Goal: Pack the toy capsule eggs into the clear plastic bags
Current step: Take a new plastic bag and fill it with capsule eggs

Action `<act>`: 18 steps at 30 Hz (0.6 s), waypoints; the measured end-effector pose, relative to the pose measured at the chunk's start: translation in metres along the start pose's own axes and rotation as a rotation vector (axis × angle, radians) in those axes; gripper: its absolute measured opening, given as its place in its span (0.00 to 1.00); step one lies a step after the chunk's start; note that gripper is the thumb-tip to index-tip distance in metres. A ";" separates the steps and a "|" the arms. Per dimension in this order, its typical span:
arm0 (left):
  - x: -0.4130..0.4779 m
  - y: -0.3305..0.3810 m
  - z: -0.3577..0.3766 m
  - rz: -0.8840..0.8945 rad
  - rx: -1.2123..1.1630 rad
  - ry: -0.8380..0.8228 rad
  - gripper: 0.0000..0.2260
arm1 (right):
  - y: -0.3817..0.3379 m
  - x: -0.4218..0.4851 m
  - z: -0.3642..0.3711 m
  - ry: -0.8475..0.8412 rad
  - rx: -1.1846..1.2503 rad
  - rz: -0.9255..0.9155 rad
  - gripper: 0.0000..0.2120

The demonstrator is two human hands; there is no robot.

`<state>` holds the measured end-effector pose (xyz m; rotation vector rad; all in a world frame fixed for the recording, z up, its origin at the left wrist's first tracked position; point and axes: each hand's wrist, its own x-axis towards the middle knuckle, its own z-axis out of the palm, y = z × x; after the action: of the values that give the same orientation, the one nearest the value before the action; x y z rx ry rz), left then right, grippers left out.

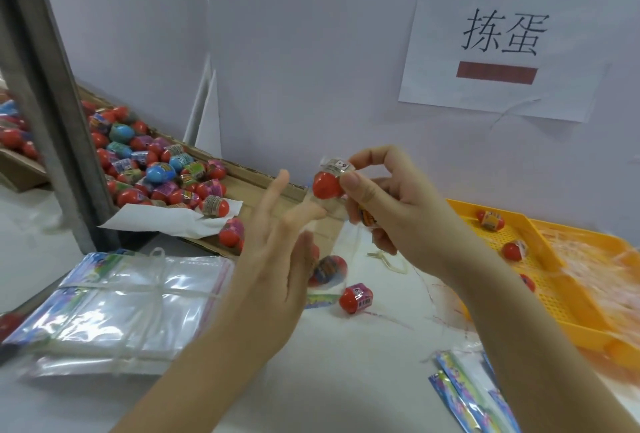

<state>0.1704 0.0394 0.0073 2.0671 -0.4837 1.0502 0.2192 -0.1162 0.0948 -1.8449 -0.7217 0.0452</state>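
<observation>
My right hand (398,211) pinches a red capsule egg (325,186) with a labelled clear cap between thumb and fingers, and a second egg (366,217) sits tucked in its palm. Just below hangs a clear plastic bag (334,238) with a dark-labelled egg (328,270) inside it. My left hand (277,252) is at the bag's left side with straight, spread fingers, the middle finger touching the bag's mouth. One more red egg with a pink cap (355,297) lies loose on the white table.
A cardboard box (263,183) heaped with red, blue and pink eggs runs along the wall at left, behind a grey metal post (52,103). A tied stack of clear bags (131,304) lies front left. Yellow perforated trays (557,297) with a few eggs sit right. Loose bags (467,394) lie bottom right.
</observation>
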 end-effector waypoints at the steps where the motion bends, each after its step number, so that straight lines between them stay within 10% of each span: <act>1: 0.000 0.000 -0.001 -0.002 0.044 -0.020 0.17 | 0.000 0.000 0.002 -0.002 -0.002 0.005 0.17; 18: 0.005 0.001 -0.001 -0.381 -0.155 -0.115 0.26 | 0.029 0.004 0.023 -0.074 0.277 0.104 0.03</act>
<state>0.1722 0.0398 0.0118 1.9859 -0.2060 0.6527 0.2275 -0.1009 0.0616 -1.6196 -0.6361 0.2697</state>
